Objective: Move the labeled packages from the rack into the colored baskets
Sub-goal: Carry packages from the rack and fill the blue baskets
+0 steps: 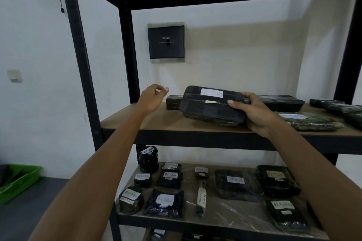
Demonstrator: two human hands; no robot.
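**1 package in hand at the upper shelf**

1 dark wrapped package sits tilted at the front of the upper shelf of the rack. The right hand grips its right end, thumb on top and fingers curled underneath. The white label on its top face is too blurred to read. The left hand hovers just left of the package, apart from it, with fingers loosely curled and holding nothing.

The step in hand looks like the pick-up: the package is held but has not left the rack. Next, it has to be lifted past the other packages behind it, probably with the left hand supporting the free end. Its label then decides the basket. Only 1 basket shows, a green basket low at the far left, well apart from the rack. The lower shelf holds many more parcels, several marked RETURN.
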